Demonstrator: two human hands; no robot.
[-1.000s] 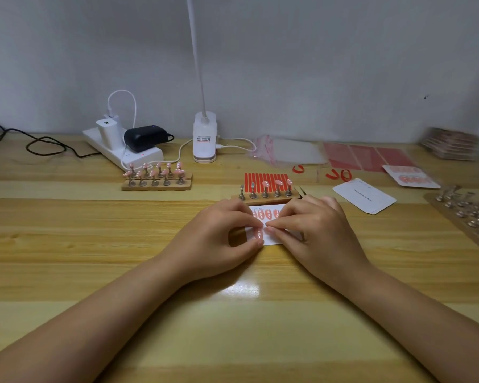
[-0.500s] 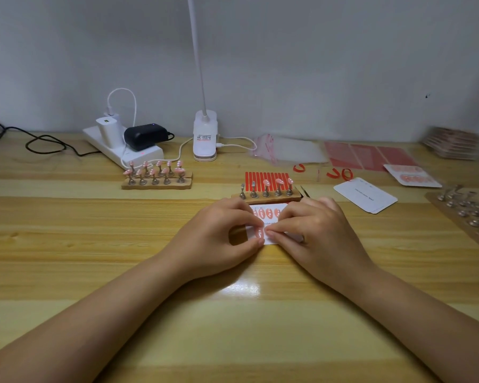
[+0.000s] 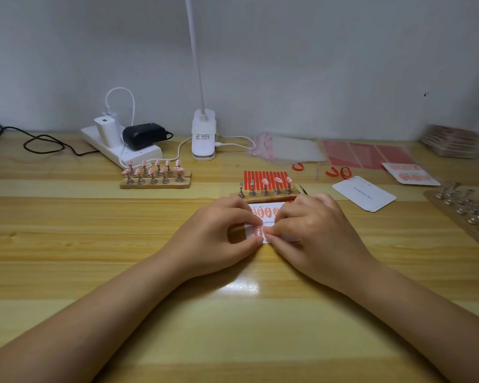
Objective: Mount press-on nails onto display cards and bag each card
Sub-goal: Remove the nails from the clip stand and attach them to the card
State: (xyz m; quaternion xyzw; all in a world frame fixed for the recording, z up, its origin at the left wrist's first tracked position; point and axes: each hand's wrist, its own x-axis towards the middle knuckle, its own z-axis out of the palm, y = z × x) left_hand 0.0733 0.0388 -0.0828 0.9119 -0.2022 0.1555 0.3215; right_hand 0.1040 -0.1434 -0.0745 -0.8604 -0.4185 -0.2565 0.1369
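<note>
Here both hands meet over the white display card (image 3: 268, 221) lying on the wooden surface (image 3: 94, 244), the left hand (image 3: 219, 230) pinching a pink press-on nail (image 3: 258, 232) at its near edge, the right hand (image 3: 313, 230) curled, fingertips pressing the card just beside it.

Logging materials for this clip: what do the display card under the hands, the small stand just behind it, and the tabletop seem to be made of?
Display card: looks like matte white card stock, flat, thin, with print.
Stand: apparently a wooden strip, brown with an uneven edge, carrying shiny pegs that look metal.
Tabletop: pale wood-grain planks with a glossy finish, judging by the lamp glare; solid wood or laminate cannot be told.
</note>
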